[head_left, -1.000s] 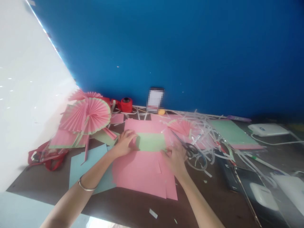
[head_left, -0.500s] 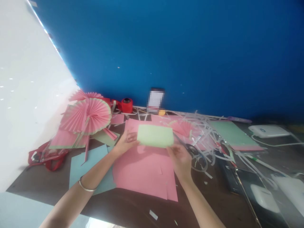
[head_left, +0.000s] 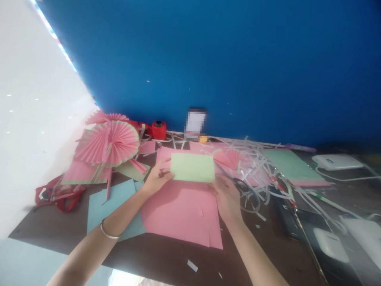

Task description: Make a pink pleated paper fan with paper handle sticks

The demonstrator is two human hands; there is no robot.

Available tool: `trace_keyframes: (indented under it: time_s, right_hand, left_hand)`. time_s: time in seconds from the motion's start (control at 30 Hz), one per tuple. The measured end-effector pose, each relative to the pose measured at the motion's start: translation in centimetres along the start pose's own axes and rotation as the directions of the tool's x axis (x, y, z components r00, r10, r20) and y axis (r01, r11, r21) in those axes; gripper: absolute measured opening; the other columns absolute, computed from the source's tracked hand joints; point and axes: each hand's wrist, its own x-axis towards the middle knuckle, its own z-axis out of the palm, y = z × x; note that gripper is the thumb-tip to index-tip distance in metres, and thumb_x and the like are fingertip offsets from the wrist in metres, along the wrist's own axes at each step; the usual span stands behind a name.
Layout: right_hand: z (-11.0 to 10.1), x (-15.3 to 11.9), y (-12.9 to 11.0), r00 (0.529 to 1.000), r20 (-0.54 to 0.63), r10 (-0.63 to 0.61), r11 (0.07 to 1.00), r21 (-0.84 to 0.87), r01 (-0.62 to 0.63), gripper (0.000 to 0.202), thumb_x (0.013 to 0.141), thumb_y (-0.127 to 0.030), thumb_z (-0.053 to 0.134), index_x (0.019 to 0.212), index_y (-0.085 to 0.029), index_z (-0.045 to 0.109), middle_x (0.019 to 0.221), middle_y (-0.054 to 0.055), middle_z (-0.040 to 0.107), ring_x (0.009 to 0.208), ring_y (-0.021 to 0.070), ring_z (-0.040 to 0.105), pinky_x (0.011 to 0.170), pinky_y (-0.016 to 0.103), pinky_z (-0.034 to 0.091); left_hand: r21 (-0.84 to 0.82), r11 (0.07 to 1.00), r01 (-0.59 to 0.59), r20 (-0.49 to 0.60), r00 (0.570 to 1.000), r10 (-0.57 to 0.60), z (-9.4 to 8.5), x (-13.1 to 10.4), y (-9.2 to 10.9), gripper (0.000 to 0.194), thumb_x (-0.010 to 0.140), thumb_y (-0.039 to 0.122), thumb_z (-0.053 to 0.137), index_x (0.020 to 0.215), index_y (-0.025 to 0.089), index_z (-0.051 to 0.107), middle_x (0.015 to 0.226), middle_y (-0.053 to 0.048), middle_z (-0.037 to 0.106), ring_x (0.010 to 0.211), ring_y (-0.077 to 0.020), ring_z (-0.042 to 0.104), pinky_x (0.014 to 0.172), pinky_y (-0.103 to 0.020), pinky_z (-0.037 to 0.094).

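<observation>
A light green rectangle of paper (head_left: 193, 167) is held up between my two hands, above large pink sheets (head_left: 180, 214). My left hand (head_left: 157, 176) pinches its left edge near the lower corner. At the lower right corner, my right hand (head_left: 226, 196) grips the paper, fingers partly hidden behind it. Scissors (head_left: 250, 195) lie just beyond my right hand, partly covered by it. Under my left forearm are light blue sheets (head_left: 111, 200).
Pleated pink paper fans (head_left: 111, 143) stand at the left, near a red strap (head_left: 67, 202). A red tape roll (head_left: 159, 130) and a phone (head_left: 195, 124) are along the blue wall. White paper strips (head_left: 257, 165), a white device (head_left: 337, 161) and an earbud case (head_left: 331, 245) lie right.
The green paper has shifted slightly left and now shows flatter and more square to the view. Both hands keep their grip on it.
</observation>
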Motion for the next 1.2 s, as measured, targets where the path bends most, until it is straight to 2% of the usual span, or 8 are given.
trace_keyframes:
  time_s: [0.13, 0.3, 0.37, 0.53, 0.7, 0.93, 1.1, 1.2]
  right_hand:
    - [-0.5, 0.3, 0.3, 0.999, 0.041, -0.03, 0.999, -0.027, 0.032, 0.025, 0.07, -0.034, 0.067, 0.088, -0.021, 0.056, 0.078, 0.001, 0.068, 0.071, 0.0192, 0.067, 0.07, 0.039, 0.055]
    - [-0.9, 0.2, -0.3, 0.988, 0.109, -0.108, 0.941, -0.311, 0.137, 0.014, 0.071, -0.031, 0.063, 0.076, -0.018, 0.066, 0.079, 0.004, 0.069, 0.077, 0.0204, 0.066, 0.077, 0.039, 0.053]
    - [-0.9, 0.0, -0.5, 0.98, 0.15, -0.13, 0.915, -0.363, 0.177, 0.016, 0.069, -0.031, 0.065, 0.077, -0.018, 0.068, 0.081, 0.005, 0.07, 0.079, 0.0212, 0.066, 0.079, 0.039, 0.052]
    - [-0.9, 0.0, -0.4, 0.966, 0.197, -0.169, 0.878, -0.416, 0.238, 0.025, 0.065, -0.033, 0.069, 0.085, -0.018, 0.069, 0.087, 0.007, 0.071, 0.08, 0.0219, 0.066, 0.079, 0.04, 0.053]
    - [-0.9, 0.0, -0.8, 0.95, 0.205, -0.236, 0.803, -0.509, 0.309, 0.019, 0.069, -0.036, 0.066, 0.078, -0.02, 0.07, 0.084, 0.005, 0.071, 0.08, 0.022, 0.066, 0.076, 0.039, 0.053]
    - [-1.2, 0.1, -0.9, 0.945, 0.229, -0.232, 0.791, -0.521, 0.32, 0.019, 0.067, -0.036, 0.067, 0.078, -0.021, 0.07, 0.081, 0.004, 0.071, 0.077, 0.0214, 0.065, 0.073, 0.036, 0.053]
    - [-1.7, 0.3, -0.8, 0.937, 0.267, -0.227, 0.773, -0.536, 0.34, 0.018, 0.07, -0.038, 0.064, 0.075, -0.021, 0.069, 0.078, 0.004, 0.07, 0.074, 0.0209, 0.064, 0.07, 0.035, 0.053]
    - [-1.9, 0.5, -0.6, 0.912, 0.307, -0.274, 0.705, -0.58, 0.407, 0.021, 0.074, -0.04, 0.059, 0.074, -0.022, 0.067, 0.077, 0.004, 0.068, 0.074, 0.0203, 0.063, 0.071, 0.035, 0.051]
  left_hand:
    - [0.026, 0.999, -0.044, -0.031, 0.998, 0.045, -0.3, 0.1, -0.2, 0.052, 0.072, 0.029, 0.065, 0.116, 0.021, 0.039, 0.091, -0.003, 0.061, 0.068, -0.0081, 0.058, 0.065, -0.02, 0.044]
    - [0.224, 0.966, -0.127, -0.017, 0.991, 0.134, -0.8, 0.2, -0.3, 0.014, 0.074, 0.028, 0.058, 0.077, 0.015, 0.059, 0.1, -0.008, 0.062, 0.093, -0.0172, 0.059, 0.081, -0.028, 0.045]
    - [0.24, 0.962, -0.133, 0.011, 0.991, 0.134, -1.0, 0.2, -0.3, 0.014, 0.074, 0.026, 0.056, 0.073, 0.014, 0.063, 0.107, -0.009, 0.06, 0.101, -0.02, 0.057, 0.085, -0.03, 0.044]
    - [0.204, 0.97, -0.131, 0.064, 0.991, 0.121, -1.3, 0.2, -0.5, 0.024, 0.066, 0.017, 0.057, 0.088, 0.014, 0.067, 0.117, -0.011, 0.053, 0.104, -0.0216, 0.055, 0.08, -0.028, 0.047]
    - [0.274, 0.945, -0.179, 0.11, 0.982, 0.154, -1.4, 0.4, -0.9, 0.022, 0.069, 0.024, 0.062, 0.088, 0.015, 0.068, 0.101, -0.01, 0.058, 0.104, -0.0211, 0.053, 0.077, -0.027, 0.048]
    - [0.447, 0.839, -0.311, 0.151, 0.95, 0.272, -1.4, 0.2, -0.2, 0.024, 0.068, 0.038, 0.069, 0.081, 0.019, 0.072, 0.084, -0.005, 0.058, 0.076, -0.0146, 0.055, 0.063, -0.024, 0.048]
    - [0.453, 0.807, -0.379, 0.175, 0.925, 0.336, -1.5, 0.0, -0.2, 0.017, 0.075, 0.031, 0.061, 0.081, 0.02, 0.072, 0.085, -0.006, 0.061, 0.073, -0.0139, 0.058, 0.057, -0.022, 0.046]
    - [0.443, 0.807, -0.39, 0.173, 0.921, 0.35, -1.6, 0.1, -0.5, 0.018, 0.078, 0.028, 0.056, 0.079, 0.02, 0.073, 0.086, -0.007, 0.064, 0.078, -0.0155, 0.06, 0.061, -0.024, 0.047]
